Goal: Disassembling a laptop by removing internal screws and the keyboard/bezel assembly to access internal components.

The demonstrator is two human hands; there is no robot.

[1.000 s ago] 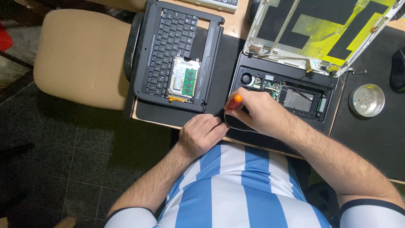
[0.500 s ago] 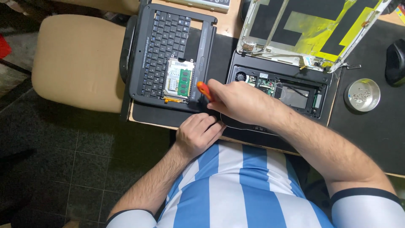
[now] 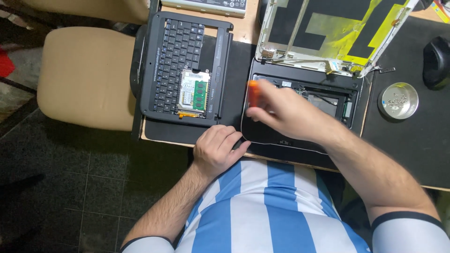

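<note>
— Where are the hands right now?

— The right hand (image 3: 286,115) is in the middle of the frame, its grip clenched around an orange-handled screwdriver (image 3: 253,91), hovering over the open laptop base (image 3: 281,136). It's blurred, so I can't tell whether the tip touches anything. The left hand (image 3: 218,150) lies lower centre, fingers loosely curled and holding nothing, resting on the near edge of the worktop (image 3: 164,133), just beside the base's front corner.

— How far apart is the machine?

— Well along, I'd judge. The keyboard panel (image 3: 185,65) is already off and lies face up at upper centre-left, matte black plastic, with a green circuit board (image 3: 194,96) resting on it. The screen lid (image 3: 333,33) lies at the upper right, its black back patched with crinkled yellow tape, a thin cable trailing from the hinge. The base shows bare innards, dark and boxy, so parts there seem left to come out.

— And the screws?

— A small round metal dish (image 3: 398,100) at the right holds a few tiny ones, shiny against the dark mat (image 3: 412,140). A black mouse (image 3: 436,61) sits above it. A tan padded chair seat (image 3: 84,75) stands at the left.
</note>
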